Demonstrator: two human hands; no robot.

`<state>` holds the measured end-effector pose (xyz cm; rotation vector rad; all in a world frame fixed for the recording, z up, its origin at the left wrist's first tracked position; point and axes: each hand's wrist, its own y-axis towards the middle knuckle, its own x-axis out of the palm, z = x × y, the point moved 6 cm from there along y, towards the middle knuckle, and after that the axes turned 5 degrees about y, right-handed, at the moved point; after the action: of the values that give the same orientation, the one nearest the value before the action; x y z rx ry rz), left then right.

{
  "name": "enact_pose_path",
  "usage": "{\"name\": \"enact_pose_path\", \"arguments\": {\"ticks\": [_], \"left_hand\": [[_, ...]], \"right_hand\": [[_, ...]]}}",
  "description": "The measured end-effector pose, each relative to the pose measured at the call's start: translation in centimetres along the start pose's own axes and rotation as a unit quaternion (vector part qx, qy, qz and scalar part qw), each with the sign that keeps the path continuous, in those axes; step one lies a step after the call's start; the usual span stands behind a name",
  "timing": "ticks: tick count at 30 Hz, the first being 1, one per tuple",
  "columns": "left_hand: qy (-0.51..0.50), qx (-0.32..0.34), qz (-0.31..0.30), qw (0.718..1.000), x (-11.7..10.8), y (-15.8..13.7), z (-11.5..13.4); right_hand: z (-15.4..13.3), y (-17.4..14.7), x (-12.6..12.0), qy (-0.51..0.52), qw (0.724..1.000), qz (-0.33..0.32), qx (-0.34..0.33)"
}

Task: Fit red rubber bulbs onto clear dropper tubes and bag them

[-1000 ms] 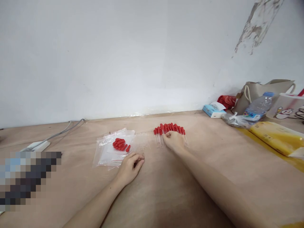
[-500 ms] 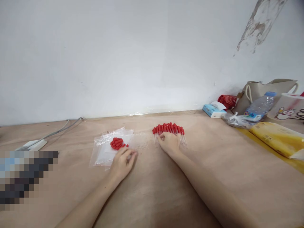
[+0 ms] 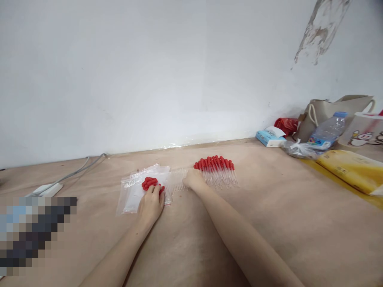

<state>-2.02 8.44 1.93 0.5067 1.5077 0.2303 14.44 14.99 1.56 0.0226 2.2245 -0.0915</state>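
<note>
My left hand (image 3: 151, 201) rests at the right side of the plastic zip bags (image 3: 130, 199), its fingers closed on a red rubber bulb (image 3: 162, 189) beside the pile of red bulbs (image 3: 149, 183). A row of thin clear tubes (image 3: 177, 181) lies just right of the bags. Over that row's right end is my right hand (image 3: 195, 180), fingers curled down among the tubes; what they pinch is hidden. Right of it lies a fan of droppers (image 3: 217, 169), clear tubes with red bulbs at their far ends.
Brown paper covers the table (image 3: 269, 223) up to the white wall. At right are a blue tissue pack (image 3: 269, 137), a plastic bottle (image 3: 330, 129), a paper bag (image 3: 318, 109) and a yellow package (image 3: 350, 169). A grey cable (image 3: 74, 172) runs along the left.
My right hand has moved left from the fan of droppers to the clear tubes. My left hand has shifted to the loose red bulbs. The view has turned slightly.
</note>
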Motion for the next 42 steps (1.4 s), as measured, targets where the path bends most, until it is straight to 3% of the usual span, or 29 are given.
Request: {"name": "enact_pose_path", "arguments": {"ticks": [3,5,9,13,16,21,29,42], "left_hand": [[0.002,-0.003,0.022,1.000,-0.2,-0.1,0.0],[-0.012,0.006,0.070,0.997,-0.8,-0.2,0.0],[-0.109,0.040,0.145,0.983,-2.2,-0.8,0.9],[-0.255,0.029,0.082,0.963,-2.7,-1.8,3.3],[-0.356,0.014,-0.017,0.934,-2.4,-2.8,5.9],[-0.458,0.024,-0.147,0.876,-1.6,-4.1,8.6],[-0.502,0.013,-0.173,0.847,-0.9,-4.4,8.1],[-0.452,0.020,-0.148,0.880,-0.2,-4.5,7.7]], "right_hand": [[0.0,0.5,0.3,0.009,1.000,-0.020,0.001],[0.0,0.4,0.1,0.016,0.999,-0.029,-0.007],[0.6,-1.7,-2.2,0.029,0.998,-0.014,-0.060],[3.1,-6.0,-4.6,0.055,0.986,-0.007,-0.160],[5.1,-9.6,-5.5,0.123,0.945,0.008,-0.304],[7.0,-13.0,-5.0,0.078,0.916,0.034,-0.391],[6.7,-13.5,-5.0,0.074,0.911,0.055,-0.402],[6.9,-13.5,-4.3,0.058,0.896,0.034,-0.438]]}}
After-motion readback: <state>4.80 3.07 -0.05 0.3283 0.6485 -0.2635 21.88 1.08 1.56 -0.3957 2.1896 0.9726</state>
